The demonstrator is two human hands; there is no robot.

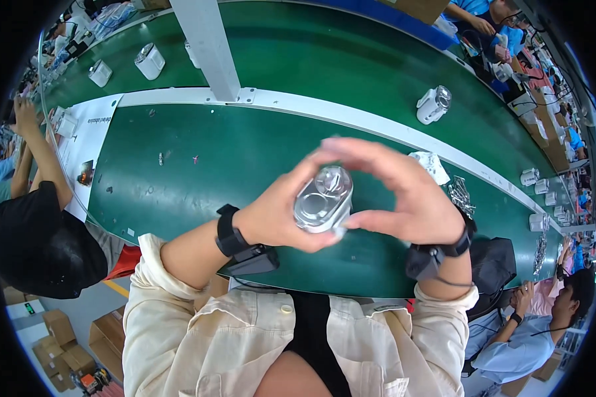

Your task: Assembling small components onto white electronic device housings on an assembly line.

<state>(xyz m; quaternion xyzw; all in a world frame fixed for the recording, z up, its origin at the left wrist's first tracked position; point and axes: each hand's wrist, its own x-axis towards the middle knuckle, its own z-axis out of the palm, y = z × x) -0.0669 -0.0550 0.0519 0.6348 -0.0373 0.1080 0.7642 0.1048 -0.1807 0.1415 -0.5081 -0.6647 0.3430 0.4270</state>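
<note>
A white housing with a clear, shiny top (323, 198) that has two round recesses is held up over the green bench. My left hand (278, 208) is closed round its left side, thumb at the near end. Curved in a wide arch, my right hand (410, 192) has its thumb against the near right corner and its slightly blurred fingertips at the far end. A gap shows between the right palm and the housing. The underside of the housing is hidden.
Similar white units (434, 104) stand on the green strip beyond the white rail (311, 116). A crumpled white bag (430, 167) and a pile of small metal parts (461, 196) lie right of my hands. A post (208, 49) rises from the rail. Co-workers sit on both sides.
</note>
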